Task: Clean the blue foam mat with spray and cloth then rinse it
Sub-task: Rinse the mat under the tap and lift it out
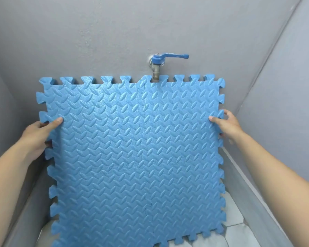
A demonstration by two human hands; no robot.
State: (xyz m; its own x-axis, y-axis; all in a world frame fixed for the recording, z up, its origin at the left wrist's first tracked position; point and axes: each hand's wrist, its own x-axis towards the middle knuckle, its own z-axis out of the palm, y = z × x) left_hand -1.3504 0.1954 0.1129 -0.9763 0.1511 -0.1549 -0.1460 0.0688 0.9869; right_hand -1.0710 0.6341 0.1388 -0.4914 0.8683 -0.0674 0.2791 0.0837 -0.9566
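Note:
A large blue foam mat with a leaf-like embossed pattern and puzzle-tooth edges stands nearly upright in front of me. My left hand grips its left edge, thumb on the front face. My right hand grips the right edge the same way. The mat's top edge sits just under the metal spout of a wall tap with a blue lever handle pointing right. No water is visibly running. No spray bottle or cloth is in view.
Grey walls close in at the back and on both sides. A pale tiled floor shows at the lower right, with a grey skirting ledge along the right wall.

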